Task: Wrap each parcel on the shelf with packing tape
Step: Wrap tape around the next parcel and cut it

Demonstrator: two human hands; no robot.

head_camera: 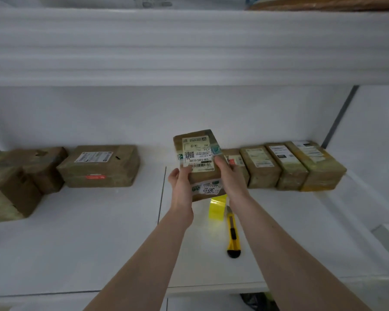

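Left hand: my left hand (182, 184) is up off the shelf, forearm reaching in straight from the bottom of the view, thumb on the label face and the other fingers wrapped round the left edge of the held parcel (199, 162).
Right hand: the right hand (228, 176) mirrors it on the other side, thumb pressed on the label's lower right corner, fingers tucked behind the box so I can't see them.
Held parcel: brown cardboard, tilted with its label face toward the camera, lifted clear of the white shelf (99, 232), gripped between both hands. It has a white shipping label with a QR code and a sticker reading 3012 near the bottom.
Tape: a yellowish tape roll (217, 209) lies on the shelf right under the held box, partly hidden by it and by the right wrist.
Knife: a yellow utility knife (233, 234) lies just beside the tape, between my two forearms.
Right row: four parcels (285, 167) stand side by side, touching, behind the right hand.
Left side: a flat labelled box (99, 166) and a couple of plain ones (16, 180) farther left.
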